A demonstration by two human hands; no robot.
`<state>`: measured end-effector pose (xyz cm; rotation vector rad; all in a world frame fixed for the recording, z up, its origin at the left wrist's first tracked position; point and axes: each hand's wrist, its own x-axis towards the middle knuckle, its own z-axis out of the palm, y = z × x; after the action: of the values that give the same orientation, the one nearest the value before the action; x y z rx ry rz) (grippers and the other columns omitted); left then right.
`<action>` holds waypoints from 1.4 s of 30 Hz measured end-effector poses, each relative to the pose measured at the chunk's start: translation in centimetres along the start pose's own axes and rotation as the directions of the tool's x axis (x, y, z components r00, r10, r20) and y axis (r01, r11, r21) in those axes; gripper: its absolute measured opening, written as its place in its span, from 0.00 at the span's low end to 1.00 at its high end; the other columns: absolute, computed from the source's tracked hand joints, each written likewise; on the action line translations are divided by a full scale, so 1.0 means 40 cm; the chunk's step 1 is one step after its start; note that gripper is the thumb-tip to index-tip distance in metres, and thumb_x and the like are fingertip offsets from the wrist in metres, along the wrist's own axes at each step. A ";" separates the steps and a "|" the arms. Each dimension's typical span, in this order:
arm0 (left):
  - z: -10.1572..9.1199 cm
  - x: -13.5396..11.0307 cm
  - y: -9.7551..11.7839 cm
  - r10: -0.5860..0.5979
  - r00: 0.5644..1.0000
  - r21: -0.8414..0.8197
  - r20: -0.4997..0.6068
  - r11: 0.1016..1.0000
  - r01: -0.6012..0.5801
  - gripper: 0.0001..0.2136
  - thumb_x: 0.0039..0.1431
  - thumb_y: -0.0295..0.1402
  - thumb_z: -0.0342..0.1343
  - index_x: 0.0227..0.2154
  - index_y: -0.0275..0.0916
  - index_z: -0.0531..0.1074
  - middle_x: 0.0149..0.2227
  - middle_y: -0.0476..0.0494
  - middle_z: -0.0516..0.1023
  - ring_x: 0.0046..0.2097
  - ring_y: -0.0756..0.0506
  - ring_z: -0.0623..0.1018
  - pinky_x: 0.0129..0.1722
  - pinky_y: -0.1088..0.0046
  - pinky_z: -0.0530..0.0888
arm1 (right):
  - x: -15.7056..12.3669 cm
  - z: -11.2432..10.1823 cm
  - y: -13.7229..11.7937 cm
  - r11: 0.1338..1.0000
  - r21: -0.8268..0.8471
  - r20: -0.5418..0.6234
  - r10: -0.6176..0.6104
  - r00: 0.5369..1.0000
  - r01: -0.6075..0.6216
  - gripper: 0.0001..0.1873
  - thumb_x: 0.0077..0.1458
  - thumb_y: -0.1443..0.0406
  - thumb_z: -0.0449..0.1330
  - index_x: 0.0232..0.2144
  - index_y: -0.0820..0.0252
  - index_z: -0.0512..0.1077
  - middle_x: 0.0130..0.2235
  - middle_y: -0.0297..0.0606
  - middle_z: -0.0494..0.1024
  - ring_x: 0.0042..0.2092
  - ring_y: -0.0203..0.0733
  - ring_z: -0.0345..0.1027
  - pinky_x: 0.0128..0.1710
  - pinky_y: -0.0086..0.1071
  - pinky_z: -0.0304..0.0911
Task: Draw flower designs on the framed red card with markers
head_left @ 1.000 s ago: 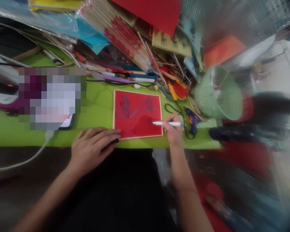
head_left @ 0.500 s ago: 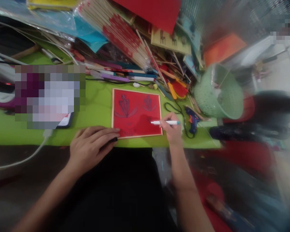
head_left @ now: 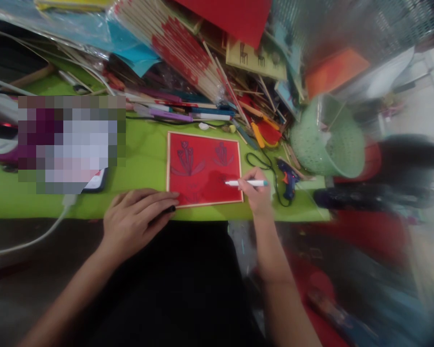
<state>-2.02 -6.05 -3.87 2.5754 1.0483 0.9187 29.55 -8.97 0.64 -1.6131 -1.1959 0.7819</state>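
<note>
A red panel [head_left: 206, 176] with a thin pale wooden frame lies on the green tabletop, flower outlines drawn on its upper half and fainter lines lower down. My right hand [head_left: 256, 190] grips a white marker [head_left: 253, 183] with a teal end. Its tip points left, at the lower right part of the panel; whether it touches the surface I cannot tell. My left hand [head_left: 139, 212] lies flat with fingers stretched, fingertips on the panel's lower left corner. A small dark spot shows at its thumb tip.
Right of the panel lies a blue glue gun [head_left: 287, 180] with a black cord. A green basket [head_left: 327, 140] stands beyond it. Markers, scissors [head_left: 256, 135] and bundled sticks [head_left: 181, 53] crowd the back. At left are a phone [head_left: 98, 182] and white cable [head_left: 54, 224].
Both hands and the marker stay almost in place. The view has shifted very slightly; no clear movement of the things on the table shows.
</note>
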 end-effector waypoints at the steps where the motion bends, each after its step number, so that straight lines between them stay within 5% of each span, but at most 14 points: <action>1: -0.001 0.000 0.000 -0.001 1.000 0.002 0.003 1.000 0.001 0.11 0.68 0.33 0.61 0.51 0.51 0.77 0.50 0.54 0.87 0.46 0.39 0.82 0.40 0.58 0.70 | 0.000 0.000 0.001 1.000 0.003 0.001 0.000 1.000 0.000 0.08 0.57 0.62 0.65 0.28 0.54 0.70 0.23 0.26 0.71 0.24 0.34 0.61 0.24 0.29 0.55; 19: 0.001 0.004 -0.002 0.019 1.000 0.022 -0.011 1.000 -0.018 0.11 0.67 0.33 0.63 0.50 0.50 0.77 0.50 0.55 0.87 0.46 0.41 0.82 0.42 0.61 0.70 | 0.000 -0.008 0.011 0.998 0.062 -0.023 -0.032 0.999 0.033 0.09 0.51 0.65 0.64 0.23 0.54 0.68 0.21 0.26 0.64 0.25 0.35 0.55 0.26 0.31 0.50; 29: 0.000 -0.001 -0.004 -0.030 0.999 -0.031 0.030 0.999 0.031 0.11 0.68 0.35 0.61 0.51 0.55 0.77 0.51 0.55 0.87 0.47 0.38 0.83 0.40 0.57 0.70 | 0.000 -0.014 0.014 0.996 0.056 -0.176 -0.059 0.983 0.069 0.07 0.47 0.65 0.60 0.21 0.53 0.65 0.21 0.28 0.61 0.25 0.37 0.53 0.25 0.33 0.49; 42: -0.005 0.000 0.000 -0.021 0.999 -0.003 0.032 1.000 0.021 0.12 0.69 0.34 0.60 0.53 0.53 0.76 0.51 0.54 0.87 0.47 0.38 0.83 0.40 0.57 0.71 | -0.001 -0.014 0.010 0.998 0.050 -0.087 -0.022 0.996 0.026 0.08 0.47 0.66 0.61 0.21 0.53 0.66 0.20 0.28 0.62 0.25 0.37 0.53 0.24 0.32 0.49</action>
<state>-2.17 -6.06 -3.73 2.5624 1.0622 0.8703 30.16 -9.22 0.45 -1.5724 -1.1236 0.7151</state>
